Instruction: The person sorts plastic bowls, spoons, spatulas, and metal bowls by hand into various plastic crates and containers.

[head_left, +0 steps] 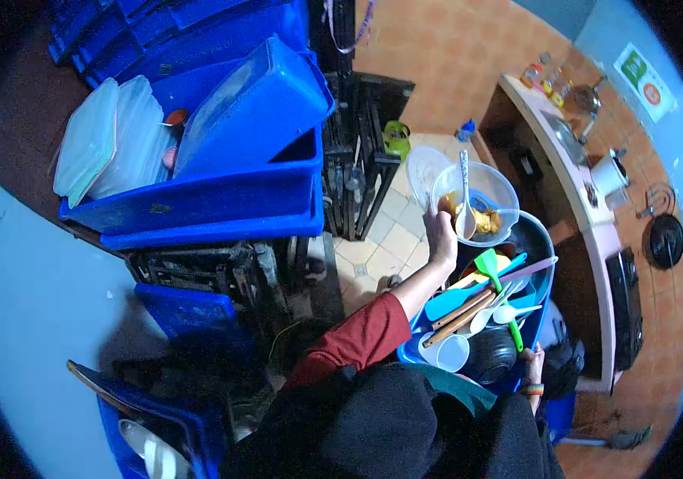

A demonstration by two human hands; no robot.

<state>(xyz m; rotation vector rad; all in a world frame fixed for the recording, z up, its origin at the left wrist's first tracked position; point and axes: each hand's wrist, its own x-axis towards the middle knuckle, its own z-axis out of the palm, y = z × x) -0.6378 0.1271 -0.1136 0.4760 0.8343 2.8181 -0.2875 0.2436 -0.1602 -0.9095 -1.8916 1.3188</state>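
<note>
My left hand is closed on the side of a clear round plastic food container, held over the far end of a blue tub. Inside the container are a white patterned spoon and some yellow-brown food. A clear round lid shows just beyond the container. The tub carries a green spatula, wooden-handled utensils, white spoons, a translucent cup and a black ribbed bowl. My right hand grips the tub's near right edge.
At the left, a large blue crate on a dark stand holds clear plastic lids and another blue bin. A counter with a stove runs along the right wall. A green gas cylinder stands behind.
</note>
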